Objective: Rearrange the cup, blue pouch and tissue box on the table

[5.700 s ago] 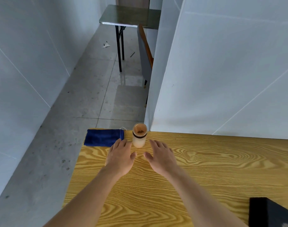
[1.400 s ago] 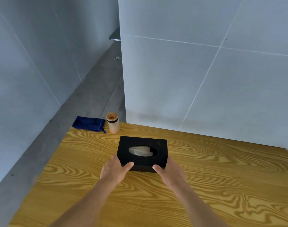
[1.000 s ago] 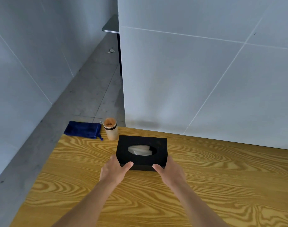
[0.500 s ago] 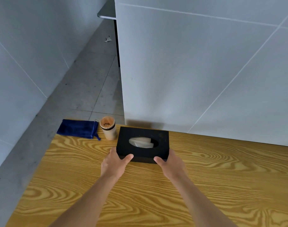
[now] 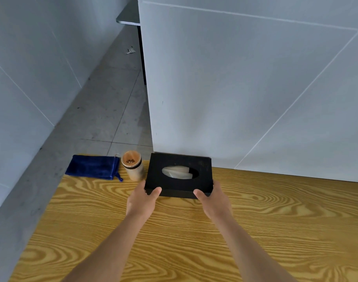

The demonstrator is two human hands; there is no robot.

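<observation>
I held the tissue box (image 5: 179, 176) from both ends so it stayed level, at the table's (image 5: 275, 220) far edge, just beside the cup (image 5: 132, 168) and blue pouch (image 5: 92, 167). My left hand (image 5: 141, 200) and right hand (image 5: 214, 201) reached forward, thumbs pressing its near top edge; the other fingers were hidden.

bare partitioned room (image 5: 255, 88), tiled floor (image 5: 104, 119)

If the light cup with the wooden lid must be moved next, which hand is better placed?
Left: the left hand grips the black tissue box corner beside the cup; the right hand is farther away.
</observation>
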